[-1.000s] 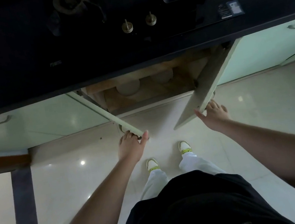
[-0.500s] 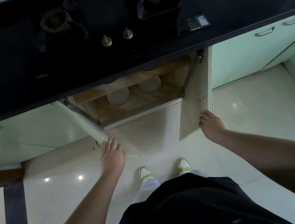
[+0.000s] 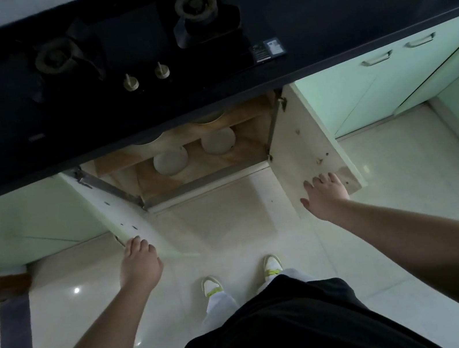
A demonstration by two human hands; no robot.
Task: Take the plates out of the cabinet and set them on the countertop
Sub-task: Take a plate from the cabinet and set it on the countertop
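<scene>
Change: both cabinet doors now swung wider than a moment ago.
Left hand (image 3: 140, 263): fingers curled on the left door (image 3: 126, 215) edge.
Right hand (image 3: 325, 195): spread flat against the right door (image 3: 306, 151).
Plates (image 3: 171, 161): two on the cabinet shelf, near its front edge; the desk (image 3: 322, 46) holds none.
Meaning: access is clear; reaching in comes next.

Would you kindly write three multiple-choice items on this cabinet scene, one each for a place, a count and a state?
1. Where are the two pale round plates?
A. on the countertop
B. on the lower shelf inside the cabinet
C. on the floor

2. How many control knobs show on the stove?
A. two
B. three
C. four

3. How do the cabinet doors stand?
A. both shut
B. one open
C. both open

Key:
1 B, they lie on the wooden shelf.
2 A, two knobs sit between the burners.
3 C, the left hand and right hand each rest on a swung-out door.
</scene>
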